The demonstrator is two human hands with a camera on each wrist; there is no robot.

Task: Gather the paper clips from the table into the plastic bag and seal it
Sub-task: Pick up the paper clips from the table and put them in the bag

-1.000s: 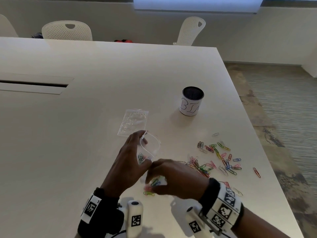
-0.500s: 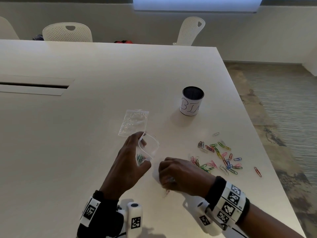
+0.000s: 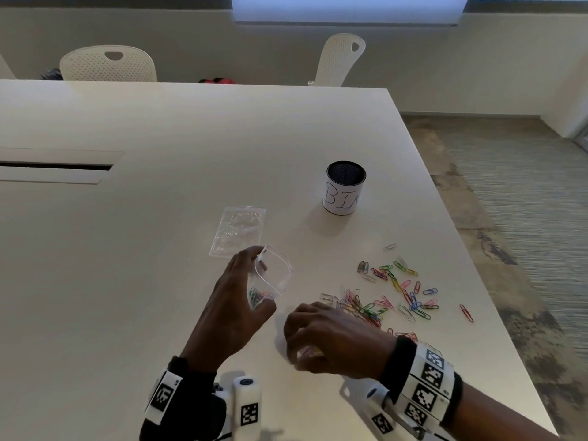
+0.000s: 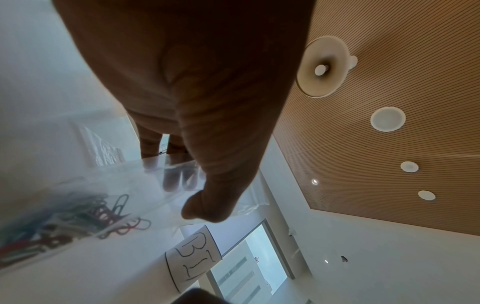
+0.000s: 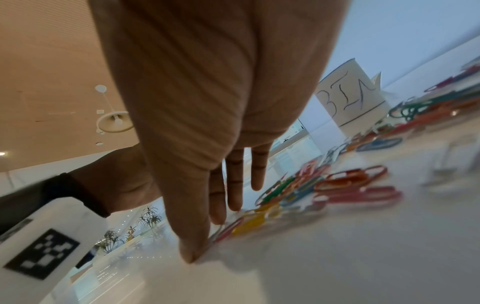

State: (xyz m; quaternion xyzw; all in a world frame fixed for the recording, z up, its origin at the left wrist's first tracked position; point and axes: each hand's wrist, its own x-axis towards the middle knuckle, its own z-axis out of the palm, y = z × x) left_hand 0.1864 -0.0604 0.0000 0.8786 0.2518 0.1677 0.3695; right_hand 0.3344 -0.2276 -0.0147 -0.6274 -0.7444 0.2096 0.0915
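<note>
My left hand [image 3: 259, 278] holds a small clear plastic bag [image 3: 278, 275] upright just above the white table [image 3: 159, 249], with the bag's mouth held wide. Several coloured clips [image 3: 254, 296] lie in its bottom, and show through the plastic [image 4: 78, 216] in the left wrist view below my thumb [image 4: 202, 209]. My right hand [image 3: 296, 345] is down on the table to the bag's right, at the near edge of the loose paper clip pile [image 3: 391, 291]. In the right wrist view the thumb and index finger [image 5: 205, 238] close on a clip at the end of the pile [image 5: 337, 185].
A black mesh cup labelled "BIN" [image 3: 345, 187] stands behind the clips. A second, flat clear bag [image 3: 238, 230] lies behind my left hand. One red clip [image 3: 466, 313] lies near the table's right edge. A cable slot [image 3: 54, 167] is at the far left, and white chairs [image 3: 108, 63] stand beyond the table.
My right hand has left the bag's mouth and moved right and down onto the table beside the pile. My left hand kept the bag in nearly the same place.
</note>
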